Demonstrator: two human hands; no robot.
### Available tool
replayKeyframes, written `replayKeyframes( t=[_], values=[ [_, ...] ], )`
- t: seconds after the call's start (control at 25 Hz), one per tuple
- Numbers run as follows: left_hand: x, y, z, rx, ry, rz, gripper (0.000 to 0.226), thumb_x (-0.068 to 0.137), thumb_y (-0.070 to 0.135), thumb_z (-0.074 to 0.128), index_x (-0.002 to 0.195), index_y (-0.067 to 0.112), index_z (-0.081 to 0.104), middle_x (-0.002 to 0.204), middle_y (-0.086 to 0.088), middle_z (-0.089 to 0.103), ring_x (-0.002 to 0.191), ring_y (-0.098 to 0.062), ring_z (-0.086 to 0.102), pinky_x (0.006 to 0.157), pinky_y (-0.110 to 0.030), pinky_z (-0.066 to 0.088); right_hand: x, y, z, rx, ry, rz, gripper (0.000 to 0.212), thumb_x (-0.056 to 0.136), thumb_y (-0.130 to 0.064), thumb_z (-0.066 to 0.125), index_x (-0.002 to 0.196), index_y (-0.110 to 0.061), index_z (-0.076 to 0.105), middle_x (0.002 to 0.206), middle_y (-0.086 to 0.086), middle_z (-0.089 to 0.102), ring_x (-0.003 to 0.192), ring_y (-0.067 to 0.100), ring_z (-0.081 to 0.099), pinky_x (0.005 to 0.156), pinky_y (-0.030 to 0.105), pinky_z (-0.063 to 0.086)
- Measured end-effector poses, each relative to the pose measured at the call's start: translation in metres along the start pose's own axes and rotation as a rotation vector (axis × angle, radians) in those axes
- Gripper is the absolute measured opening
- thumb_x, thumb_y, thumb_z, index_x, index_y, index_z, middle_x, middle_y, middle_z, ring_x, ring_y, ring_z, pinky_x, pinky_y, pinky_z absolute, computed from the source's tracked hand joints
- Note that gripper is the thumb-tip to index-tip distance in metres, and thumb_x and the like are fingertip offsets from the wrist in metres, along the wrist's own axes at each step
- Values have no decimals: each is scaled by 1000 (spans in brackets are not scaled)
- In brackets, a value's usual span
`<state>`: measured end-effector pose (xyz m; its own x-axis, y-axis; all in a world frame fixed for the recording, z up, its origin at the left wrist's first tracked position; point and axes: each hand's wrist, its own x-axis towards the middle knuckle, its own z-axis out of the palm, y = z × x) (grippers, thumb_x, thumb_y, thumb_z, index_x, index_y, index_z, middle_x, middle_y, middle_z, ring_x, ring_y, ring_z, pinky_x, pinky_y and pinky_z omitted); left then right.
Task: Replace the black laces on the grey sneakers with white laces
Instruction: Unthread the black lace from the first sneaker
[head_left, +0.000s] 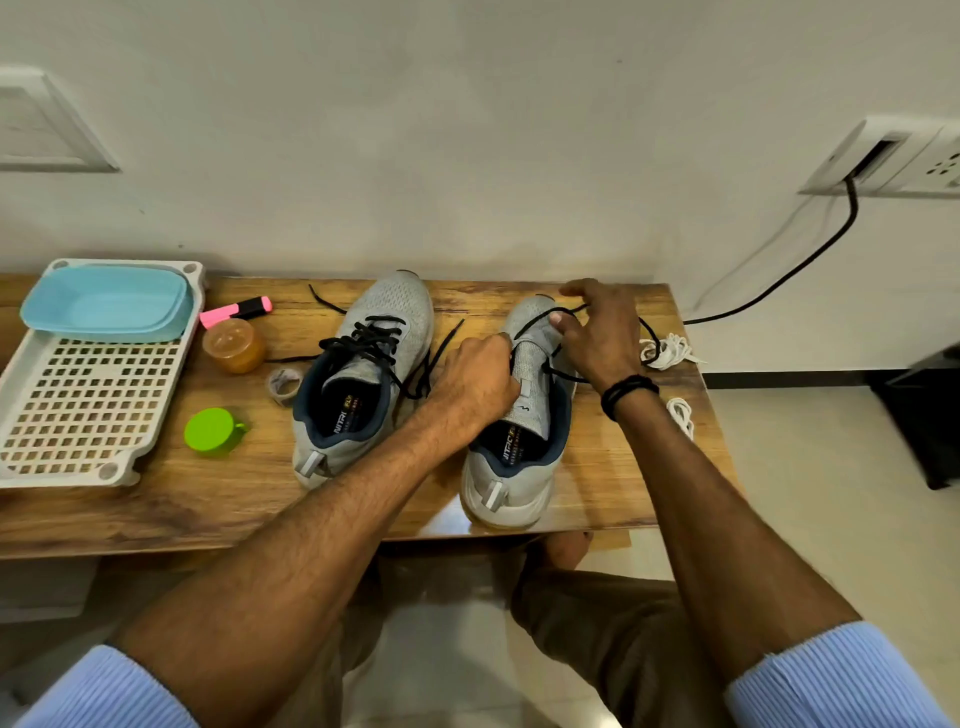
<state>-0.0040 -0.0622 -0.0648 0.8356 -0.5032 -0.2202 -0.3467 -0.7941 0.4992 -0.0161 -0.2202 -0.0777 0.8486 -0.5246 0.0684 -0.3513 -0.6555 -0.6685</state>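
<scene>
Two grey sneakers stand side by side on the wooden table (208, 499), toes toward the wall. The left sneaker (358, 384) is laced in black, its ends loose. On the right sneaker (524, 415) the black lace (563, 374) is mostly pulled out and loops loosely over the upper. My left hand (478, 379) grips the right sneaker's left side by the tongue. My right hand (597, 332) pinches the black lace above the toe end. White laces lie at the table's right edge, one bundle (667, 351) and another (681, 413) nearer me.
A white perforated tray (78, 415) holding a blue tub (106, 304) sits at the left. Between tray and shoes lie a pink highlighter (236, 310), an amber jar (234, 345), a tape roll (284, 385) and a green lidded cup (214, 431). A black cable (810, 260) hangs from the wall socket.
</scene>
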Motion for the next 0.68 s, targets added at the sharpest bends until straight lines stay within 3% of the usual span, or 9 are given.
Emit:
replayKeyframes(
  t=[0.08,0.16,0.28,0.48,0.6,0.68],
  values=[
    [1,-1,-1,2,-5,-17,34,94,14,54,128,14,57,110,-13,64,104,-34,61,89,-48,54,3,1,6,-64,-173,-134,29,83,-24,75,112,-26,73,129,12,55,123,25,49,107,34,35],
    [3,1,-1,2,-7,-29,40,95,17,54,135,18,54,113,-13,62,107,-34,60,89,-49,54,4,0,13,-92,-224,-203,22,82,-26,76,103,-27,77,127,10,57,125,26,47,110,44,32],
    [2,4,1,-3,-15,-22,41,97,16,52,138,19,53,115,-14,62,107,-35,59,86,-45,53,2,-5,12,-91,-139,-133,16,83,-34,76,94,-23,77,126,5,53,127,25,39,107,35,30],
    [0,5,2,-58,-16,-43,38,96,16,51,133,17,59,119,-13,65,111,-34,60,98,-46,51,-1,-4,3,-412,54,-1,29,91,-46,63,98,-21,75,121,8,53,123,32,39,106,51,34],
    [0,5,4,-66,-43,-68,46,96,20,52,143,19,52,137,-11,58,127,-33,52,109,-48,43,1,-1,-12,-252,246,328,26,95,-38,61,106,-18,73,129,14,50,125,37,38,106,47,35],
    [-2,6,4,-52,-63,-78,43,98,18,52,141,15,53,134,-13,59,122,-32,55,106,-45,46,1,2,-14,-194,276,272,23,94,-36,63,104,-19,74,128,11,48,125,34,39,103,43,36]
  ],
)
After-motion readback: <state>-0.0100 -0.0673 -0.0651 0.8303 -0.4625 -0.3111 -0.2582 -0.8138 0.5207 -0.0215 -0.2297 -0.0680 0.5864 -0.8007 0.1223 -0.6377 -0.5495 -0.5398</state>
